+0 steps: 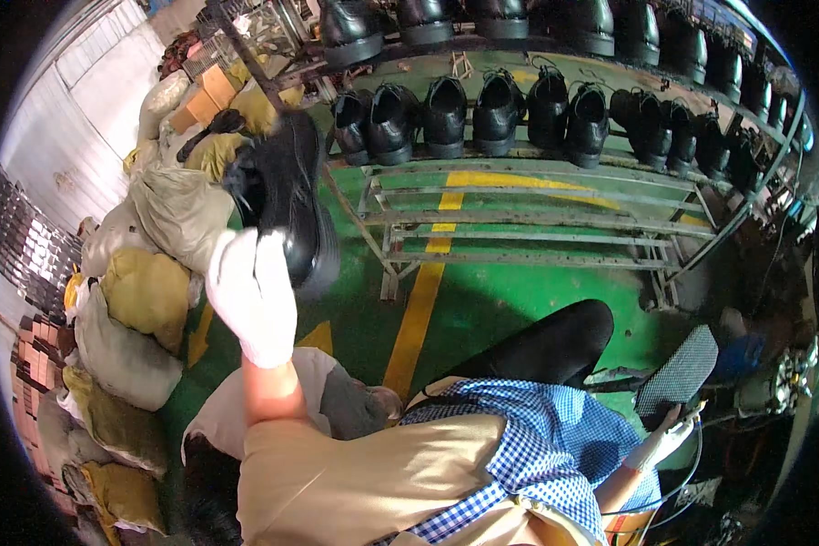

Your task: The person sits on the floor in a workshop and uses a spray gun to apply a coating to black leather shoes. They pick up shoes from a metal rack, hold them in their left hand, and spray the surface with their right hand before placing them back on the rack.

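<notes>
L hand (253,296): white-gloved, fingers closed on near end of black shoe (305,214); some blur.
Shoe posn: off floor (355,314), just beyond L hand (nearer one), L of rack (528,218); long axis approx. fore-aft, sole to R.
R hand (657,448): fingers curled by grey pad (681,369); hold can't tell.
Floor: green, yellow lines.
Room: sacks (123,341) along L side.

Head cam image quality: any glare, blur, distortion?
Head view: gloved left hand overexposed to near-white; its black shoe slightly blurred; head view: rack rails bow slightly, image corners black; head view: dark shadow across green floor.
</notes>
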{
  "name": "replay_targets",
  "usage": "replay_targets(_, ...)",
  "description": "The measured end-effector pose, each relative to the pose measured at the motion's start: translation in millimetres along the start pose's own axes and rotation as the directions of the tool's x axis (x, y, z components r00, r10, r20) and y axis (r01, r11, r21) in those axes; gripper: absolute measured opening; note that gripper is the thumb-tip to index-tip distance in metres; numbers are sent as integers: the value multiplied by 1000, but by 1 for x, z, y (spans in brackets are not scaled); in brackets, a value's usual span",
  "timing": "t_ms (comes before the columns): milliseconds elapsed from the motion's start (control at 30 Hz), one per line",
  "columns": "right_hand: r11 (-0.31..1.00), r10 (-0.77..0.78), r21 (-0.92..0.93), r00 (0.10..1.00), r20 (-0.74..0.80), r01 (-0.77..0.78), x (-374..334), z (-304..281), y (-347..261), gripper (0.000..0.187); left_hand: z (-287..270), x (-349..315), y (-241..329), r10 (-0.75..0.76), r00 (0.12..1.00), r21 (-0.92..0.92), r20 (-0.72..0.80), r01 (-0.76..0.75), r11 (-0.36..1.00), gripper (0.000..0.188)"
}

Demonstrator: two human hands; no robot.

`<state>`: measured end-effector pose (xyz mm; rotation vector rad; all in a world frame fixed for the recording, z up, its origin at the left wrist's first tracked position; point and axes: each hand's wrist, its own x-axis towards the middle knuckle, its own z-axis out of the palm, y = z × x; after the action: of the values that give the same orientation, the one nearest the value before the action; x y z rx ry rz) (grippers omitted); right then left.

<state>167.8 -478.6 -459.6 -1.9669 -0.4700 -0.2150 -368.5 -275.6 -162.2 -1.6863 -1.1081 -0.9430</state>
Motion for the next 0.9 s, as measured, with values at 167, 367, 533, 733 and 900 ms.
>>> replay_targets(167,999,25,-42,999,29,-23,5,1,17,58,46,65,-47,57,993,85,106,-66,994,13)
replay_targets(367,998,63,15,996,63,-64,3,1,36,59,161,147,-120,252,967,204,-22,-243,948,16)
replay_targets(533,996,82,-24,994,71,-81,-6,-6,11,60,231,168,-168,257,963,183,85,-269,946,24)
replay_targets(733,991,92,87,994,66,-97,-11,-4,2,56,243,152,-169,322,941,137,101,-334,933,27)
replay_targets(900,995,70,66,995,75,-75,-13,-8,-14,58,241,180,-182,323,932,66,163,-337,939,26)
